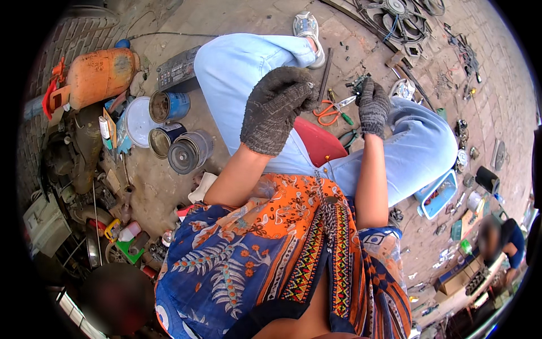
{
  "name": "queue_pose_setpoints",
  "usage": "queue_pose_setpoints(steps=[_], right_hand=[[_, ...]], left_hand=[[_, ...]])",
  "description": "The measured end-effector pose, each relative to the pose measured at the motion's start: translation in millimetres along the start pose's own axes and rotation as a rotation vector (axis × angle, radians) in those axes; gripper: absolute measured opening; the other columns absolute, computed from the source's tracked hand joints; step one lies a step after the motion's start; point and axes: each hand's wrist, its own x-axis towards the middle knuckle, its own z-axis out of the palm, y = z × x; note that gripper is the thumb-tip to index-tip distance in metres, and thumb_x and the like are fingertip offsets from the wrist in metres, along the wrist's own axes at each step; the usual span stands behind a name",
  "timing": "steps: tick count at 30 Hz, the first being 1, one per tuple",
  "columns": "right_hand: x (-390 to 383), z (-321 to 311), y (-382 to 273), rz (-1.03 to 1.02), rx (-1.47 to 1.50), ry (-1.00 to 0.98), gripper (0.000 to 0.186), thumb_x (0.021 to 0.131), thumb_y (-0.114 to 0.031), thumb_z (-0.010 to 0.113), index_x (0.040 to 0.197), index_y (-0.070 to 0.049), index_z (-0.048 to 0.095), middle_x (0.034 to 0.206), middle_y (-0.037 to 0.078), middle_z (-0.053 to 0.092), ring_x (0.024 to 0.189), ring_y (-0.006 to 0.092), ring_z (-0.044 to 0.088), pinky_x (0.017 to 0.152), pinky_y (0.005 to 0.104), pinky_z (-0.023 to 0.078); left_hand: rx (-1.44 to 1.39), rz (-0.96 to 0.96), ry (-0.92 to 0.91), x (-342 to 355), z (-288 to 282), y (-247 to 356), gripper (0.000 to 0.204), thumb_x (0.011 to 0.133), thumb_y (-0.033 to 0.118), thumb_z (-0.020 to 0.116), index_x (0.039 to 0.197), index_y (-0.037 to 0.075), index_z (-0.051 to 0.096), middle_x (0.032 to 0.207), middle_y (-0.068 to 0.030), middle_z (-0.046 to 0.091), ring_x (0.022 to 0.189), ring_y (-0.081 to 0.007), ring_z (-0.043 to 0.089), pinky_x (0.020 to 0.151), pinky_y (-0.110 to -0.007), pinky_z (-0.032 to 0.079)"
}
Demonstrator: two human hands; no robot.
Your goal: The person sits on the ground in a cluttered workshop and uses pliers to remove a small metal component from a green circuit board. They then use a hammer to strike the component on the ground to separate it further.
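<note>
Left forearm is slanting up and inward over the thigh; the left hand (275, 113), in a dark grey knitted glove, is hovering above the light blue jeans (228, 85), its fingers curling toward the other hand. Right forearm is standing nearly upright in view, and the right hand (374, 108), gloved alike, is pointing away from the body with its fingers bending

Small dark part (359, 84): sitting at the right hand's fingertips, on the side facing the left hand. It is looking blackish with a greenish cast and an uneven outline; finer detail is too small to read

Right thumb and fingers are pinching this part. Left thumb and fingertips are bunching close together; cannot tell whether they are gripping anything. The two hands are holding apart from each other

Between and below them, orange-handled scissors (325, 113) are lying with blades pointing toward the right hand; a green-handled tool (346, 118) is lying just beside the scissors, and dark pliers (351, 139) are resting near the edge of a flat red surface (319, 142) between the legs
</note>
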Motion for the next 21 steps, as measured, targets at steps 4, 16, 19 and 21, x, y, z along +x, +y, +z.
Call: queue_pose_setpoints(steps=[4,16,19,21], right_hand=[[3.2,-6.7,-25.3,0.040,0.031,0.024,0.041,0.085,-0.041,0.054,0.094,-0.002,0.062,0.087,0.019,0.064,0.083,0.0331,0.062,0.078,0.0401,0.046],[-111.8,-117.7,-135.5,-0.243,1.012,0.015,0.022,0.081,0.003,0.060,0.101,0.002,0.052,0.092,0.009,0.061,0.074,0.0149,0.062,0.068,0.0270,0.054],[-122.6,-123.6,-134.0,-0.239,1.043,-0.065,0.025,0.079,0.006,0.061,0.102,0.001,0.052,0.092,0.009,0.061,0.076,0.0149,0.062,0.069,0.0266,0.053],[-127.2,-122.0,-136.6,-0.206,1.064,-0.038,0.027,0.078,0.006,0.063,0.102,0.001,0.053,0.092,0.008,0.061,0.076,0.0137,0.061,0.069,0.0261,0.052]], left_hand=[[-0.068,-0.107,0.004,-1.2,1.6,0.0,0.020,0.082,0.004,0.060,0.103,0.003,0.057,0.084,-0.0073,0.060,0.075,-0.0153,0.058,0.060,-0.026,0.047],[0.065,0.080,-0.017,-18.2,39.5,13.0,0.031,0.074,-0.006,0.064,0.102,0.001,0.053,0.084,-0.0095,0.062,0.070,-0.0165,0.061,0.059,-0.027,0.052],[0.153,0.152,-0.015,-19.7,44.7,13.8,0.035,0.073,-0.009,0.063,0.104,0.000,0.053,0.085,-0.0111,0.061,0.071,-0.0171,0.062,0.060,-0.027,0.053],[0.223,0.197,-0.023,-21.2,46.9,15.3,0.036,0.072,-0.011,0.063,0.105,0.000,0.052,0.086,-0.0111,0.061,0.074,-0.0165,0.062,0.063,-0.026,0.054]])
